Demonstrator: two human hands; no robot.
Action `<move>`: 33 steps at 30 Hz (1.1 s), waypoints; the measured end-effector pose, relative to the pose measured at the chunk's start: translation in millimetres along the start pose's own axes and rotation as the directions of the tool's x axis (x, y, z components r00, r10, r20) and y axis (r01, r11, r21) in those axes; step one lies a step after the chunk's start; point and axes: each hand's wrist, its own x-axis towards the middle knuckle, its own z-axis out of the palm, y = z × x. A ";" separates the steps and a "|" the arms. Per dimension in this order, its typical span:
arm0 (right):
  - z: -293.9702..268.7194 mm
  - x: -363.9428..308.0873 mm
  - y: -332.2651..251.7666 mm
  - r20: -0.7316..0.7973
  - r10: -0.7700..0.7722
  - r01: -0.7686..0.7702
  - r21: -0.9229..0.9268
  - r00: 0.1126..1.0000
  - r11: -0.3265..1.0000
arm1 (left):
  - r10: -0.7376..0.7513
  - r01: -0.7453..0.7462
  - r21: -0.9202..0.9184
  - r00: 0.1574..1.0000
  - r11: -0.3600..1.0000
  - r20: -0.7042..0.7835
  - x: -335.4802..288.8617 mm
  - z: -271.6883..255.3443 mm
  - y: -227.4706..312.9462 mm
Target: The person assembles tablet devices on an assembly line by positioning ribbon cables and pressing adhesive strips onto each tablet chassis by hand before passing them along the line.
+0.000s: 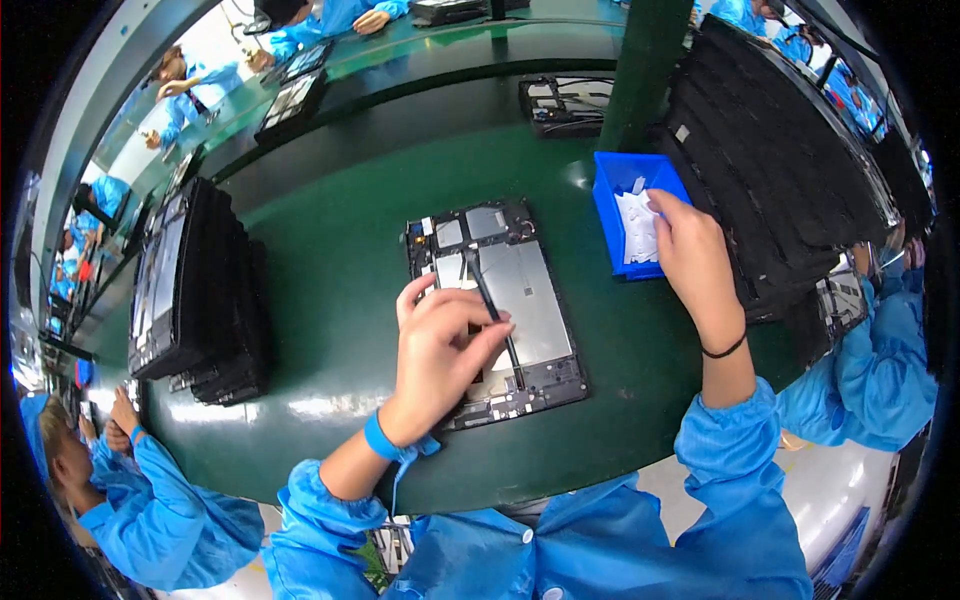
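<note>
An opened tablet lies in front of me, its silver battery plate and circuit boards bare. My left hand is over its left half, thumb and fingers pinched on a thin black strip that looks like a ribbon cable. This strip runs lengthwise along the tablet. To the right, a blue bin holds a pile of small white slips. My right hand reaches over the bin's right side, its fingertips closed together at the slips. How many slips they grip is hidden.
Tall stacks of black tablet-like units stand at the left and right. Another opened unit lies at the back, beside a green post. Co-workers in blue sit at the left, the right and across the bench.
</note>
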 end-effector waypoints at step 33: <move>-5.8 -55.7 -110.9 0.422 -0.298 0.090 0.447 0.856 0.890 | -0.112 0.113 -0.013 0.989 0.993 0.097 4.7 8.5 -18.6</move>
